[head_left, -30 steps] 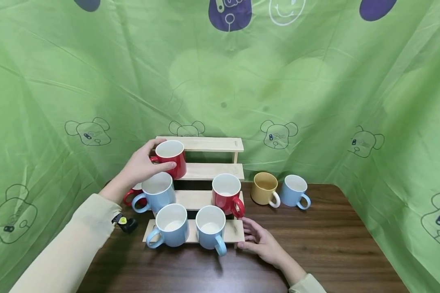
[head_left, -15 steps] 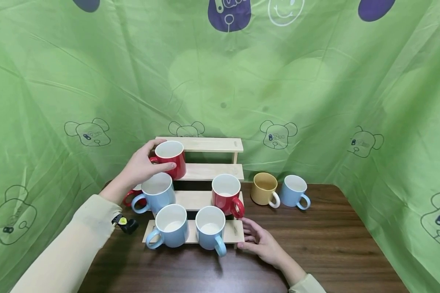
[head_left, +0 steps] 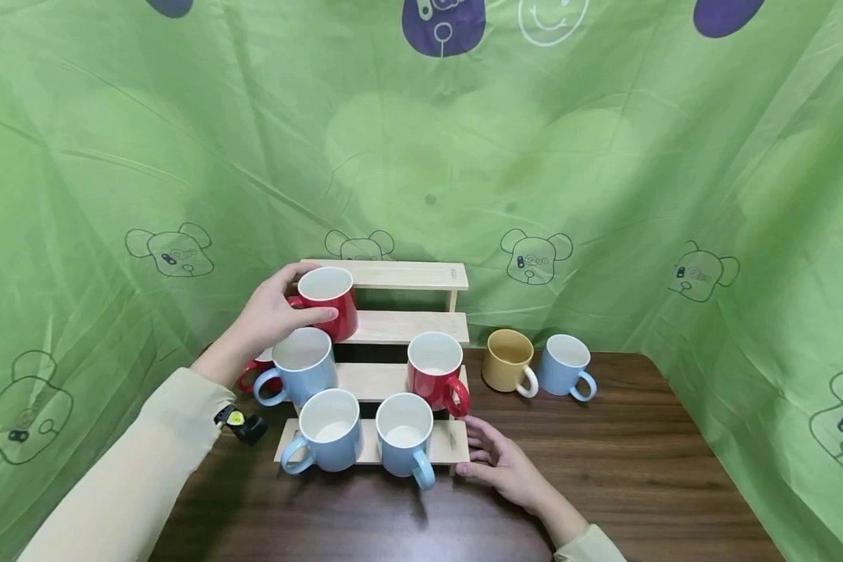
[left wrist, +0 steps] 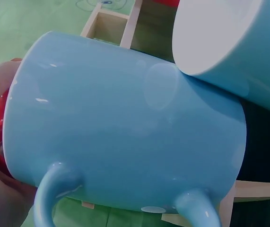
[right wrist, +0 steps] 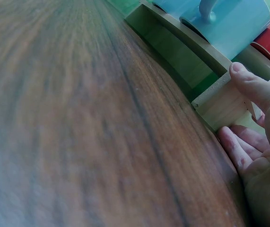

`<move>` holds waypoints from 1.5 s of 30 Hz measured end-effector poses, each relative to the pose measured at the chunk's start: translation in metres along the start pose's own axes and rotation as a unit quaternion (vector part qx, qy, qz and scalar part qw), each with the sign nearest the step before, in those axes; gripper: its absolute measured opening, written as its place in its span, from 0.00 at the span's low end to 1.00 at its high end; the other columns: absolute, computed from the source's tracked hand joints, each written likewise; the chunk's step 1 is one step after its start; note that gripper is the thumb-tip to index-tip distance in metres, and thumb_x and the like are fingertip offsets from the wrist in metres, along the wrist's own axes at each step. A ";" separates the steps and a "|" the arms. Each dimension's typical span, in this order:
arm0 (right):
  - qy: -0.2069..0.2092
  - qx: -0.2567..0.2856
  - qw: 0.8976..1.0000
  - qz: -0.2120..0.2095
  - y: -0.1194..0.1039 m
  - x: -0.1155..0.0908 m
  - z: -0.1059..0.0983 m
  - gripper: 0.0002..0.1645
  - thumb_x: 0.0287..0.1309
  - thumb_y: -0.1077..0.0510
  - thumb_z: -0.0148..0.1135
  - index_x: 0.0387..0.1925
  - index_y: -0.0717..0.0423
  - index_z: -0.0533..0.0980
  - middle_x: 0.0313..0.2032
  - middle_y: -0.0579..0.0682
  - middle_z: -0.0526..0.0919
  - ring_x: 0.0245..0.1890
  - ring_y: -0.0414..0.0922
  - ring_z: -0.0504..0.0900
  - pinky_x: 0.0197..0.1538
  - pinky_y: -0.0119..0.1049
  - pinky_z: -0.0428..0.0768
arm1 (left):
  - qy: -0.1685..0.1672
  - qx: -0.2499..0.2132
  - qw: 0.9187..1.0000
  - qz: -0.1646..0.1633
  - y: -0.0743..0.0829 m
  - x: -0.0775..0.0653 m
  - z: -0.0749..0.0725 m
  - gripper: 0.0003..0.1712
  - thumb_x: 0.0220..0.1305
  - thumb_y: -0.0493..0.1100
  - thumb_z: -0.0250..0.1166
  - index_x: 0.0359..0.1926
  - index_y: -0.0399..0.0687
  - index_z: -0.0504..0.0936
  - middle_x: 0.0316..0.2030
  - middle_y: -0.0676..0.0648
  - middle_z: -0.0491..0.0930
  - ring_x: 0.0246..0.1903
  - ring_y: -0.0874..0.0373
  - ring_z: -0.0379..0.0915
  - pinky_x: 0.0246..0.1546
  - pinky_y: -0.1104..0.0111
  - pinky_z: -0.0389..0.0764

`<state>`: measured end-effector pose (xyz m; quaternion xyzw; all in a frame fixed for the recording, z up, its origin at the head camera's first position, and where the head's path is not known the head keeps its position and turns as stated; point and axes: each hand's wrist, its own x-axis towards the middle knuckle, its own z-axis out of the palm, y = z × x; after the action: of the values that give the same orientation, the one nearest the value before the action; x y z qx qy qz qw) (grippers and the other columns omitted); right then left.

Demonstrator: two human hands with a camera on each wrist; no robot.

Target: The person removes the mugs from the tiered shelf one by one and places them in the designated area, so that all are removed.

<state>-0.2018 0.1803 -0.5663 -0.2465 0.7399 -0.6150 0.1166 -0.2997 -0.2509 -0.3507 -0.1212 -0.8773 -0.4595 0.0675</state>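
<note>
As I look down through the head view and take the wooden rack (head_left: pixel 407 275) as my dial, twelve o'clock being the far side, my left hand (head_left: pixel 274 308) sits at eleven with a red mug (head_left: pixel 341 328). Its fingers curl in around that mug, the thumb laid across the front. I have the mug upright by the second-highest board (head_left: pixel 414 328); whether its base bears on the wood, I can't tell. My right hand (head_left: pixel 500 466) is at four o'clock, thumb and fingers loosely parted, just touching the end of the lowest board (head_left: pixel 450 442). On the second board up (head_left: pixel 372 382), a pale blue mug (head_left: pixel 311 382) stands at nine and another red cup (head_left: pixel 427 382) at three. The lowest board carries a blue cup at seven (head_left: pixel 340 445) and one at five (head_left: pixel 396 453). Farther out toward three o'clock, a mustard mug (head_left: pixel 502 372) and an outer blue mug (head_left: pixel 556 375) stand side by side on the counter (head_left: pixel 618 460).
</note>
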 end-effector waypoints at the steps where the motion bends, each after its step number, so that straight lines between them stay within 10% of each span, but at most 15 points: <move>1: 0.001 0.001 1.000 0.001 0.000 0.000 0.000 0.46 0.70 0.62 0.75 0.81 0.65 0.61 0.67 0.71 0.78 0.61 0.53 0.85 0.61 0.39 0.86 | 0.002 0.000 1.000 0.000 0.000 0.000 -0.001 0.49 0.62 0.57 0.83 0.78 0.56 0.71 0.64 0.43 0.80 0.62 0.43 0.76 0.56 0.49 0.80; 45: -0.002 -0.002 1.000 -0.004 0.001 0.002 0.000 0.46 0.70 0.63 0.74 0.81 0.65 0.61 0.67 0.70 0.79 0.62 0.56 0.85 0.62 0.39 0.85 | 0.045 -0.027 0.997 0.056 0.036 -0.009 -0.027 0.45 0.62 0.47 0.84 0.77 0.58 0.73 0.62 0.51 0.80 0.57 0.56 0.79 0.54 0.74 0.81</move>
<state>-0.2033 0.1796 -0.5675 -0.2506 0.7399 -0.6136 0.1153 -0.2807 -0.2549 -0.3089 -0.1505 -0.8523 -0.4839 0.1292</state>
